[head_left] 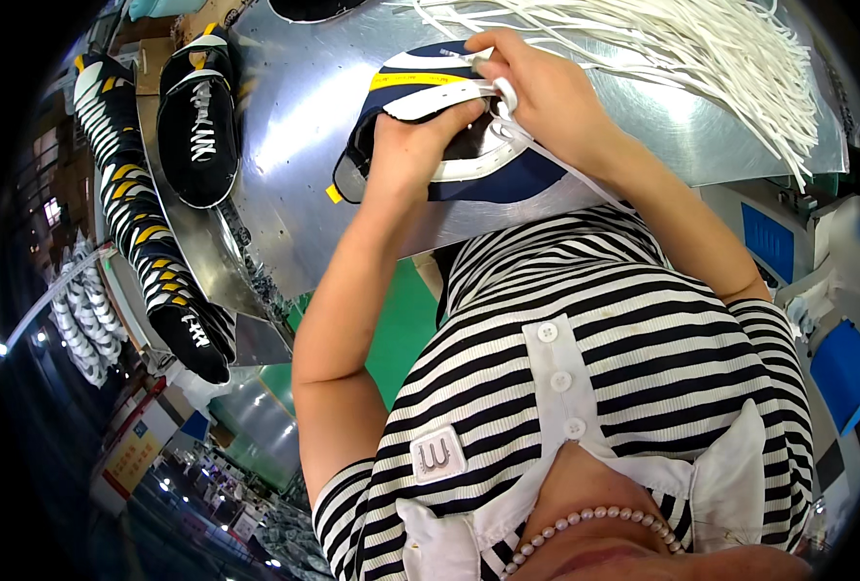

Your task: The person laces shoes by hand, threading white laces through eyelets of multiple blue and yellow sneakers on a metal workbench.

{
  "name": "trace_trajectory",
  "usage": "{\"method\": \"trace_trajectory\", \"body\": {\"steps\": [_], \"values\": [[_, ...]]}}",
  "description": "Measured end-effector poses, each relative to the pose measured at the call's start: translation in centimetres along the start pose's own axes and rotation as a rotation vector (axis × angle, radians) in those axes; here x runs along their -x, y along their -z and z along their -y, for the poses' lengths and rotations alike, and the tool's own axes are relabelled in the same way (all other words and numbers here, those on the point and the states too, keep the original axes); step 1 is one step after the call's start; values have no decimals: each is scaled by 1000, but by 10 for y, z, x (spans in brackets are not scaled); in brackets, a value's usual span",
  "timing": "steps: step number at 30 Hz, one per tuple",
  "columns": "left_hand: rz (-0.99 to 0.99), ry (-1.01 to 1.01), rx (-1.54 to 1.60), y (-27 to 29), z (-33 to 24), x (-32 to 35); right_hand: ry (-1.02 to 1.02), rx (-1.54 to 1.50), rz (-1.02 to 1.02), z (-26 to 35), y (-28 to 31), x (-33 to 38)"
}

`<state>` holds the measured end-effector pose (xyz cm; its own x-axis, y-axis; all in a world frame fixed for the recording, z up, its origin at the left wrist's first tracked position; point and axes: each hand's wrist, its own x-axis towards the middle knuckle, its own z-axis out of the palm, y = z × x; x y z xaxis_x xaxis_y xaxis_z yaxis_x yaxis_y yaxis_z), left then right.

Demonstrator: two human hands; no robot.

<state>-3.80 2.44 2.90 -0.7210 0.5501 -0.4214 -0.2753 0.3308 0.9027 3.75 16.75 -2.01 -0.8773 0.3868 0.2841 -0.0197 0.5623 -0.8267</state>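
Note:
A navy shoe upper (515,182) with white eyelet strips, a yellow stripe and a yellow heel tab lies on its side on the metal worktable (289,165). My left hand (408,153) reaches into its opening, with the thumb pressed on the far eyelet strip and the other fingers hidden underneath. A white shoelace (505,99) loops at the throat, and one length trails toward my body. Around the lace and the upper's far edge, the fingers of my right hand (554,105) are closed in a pinch.
At the far right, a thick bundle of loose white shoelaces (710,73) spreads over the table. A black laced shoe upper (197,145) sits on the left, beside a long row of nested shoe uppers (130,189). Part of another black upper (316,8) shows at the top edge.

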Motion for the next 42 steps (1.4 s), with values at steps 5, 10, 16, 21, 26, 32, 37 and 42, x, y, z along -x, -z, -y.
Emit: {"method": "trace_trajectory", "body": {"steps": [5, 10, 16, 21, 26, 32, 37, 42], "values": [[328, 106, 422, 44, -26, 40, -277, 13, 73, 6, 9, -10], [290, -701, 1232, 116, -124, 137, -283, 79, 64, 7, 8, -9], [-392, -531, -369, 56, -44, 103, -142, 56, -100, -9, -3, -5], [-193, -784, -989, -2, 8, 63, -302, -478, -33, 9, 24, -8], [-246, -771, -875, -5, 24, 42, -162, -325, 127, 32, 46, 34], [-266, -504, -772, -6, 16, 39, -172, -252, 229, 25, 41, 61], [-201, -419, -842, -3, 15, 37, -178, -232, 236, 24, 41, 57], [-172, -654, -778, -4, 24, 34, -164, -223, 271, 22, 39, 48]]}}
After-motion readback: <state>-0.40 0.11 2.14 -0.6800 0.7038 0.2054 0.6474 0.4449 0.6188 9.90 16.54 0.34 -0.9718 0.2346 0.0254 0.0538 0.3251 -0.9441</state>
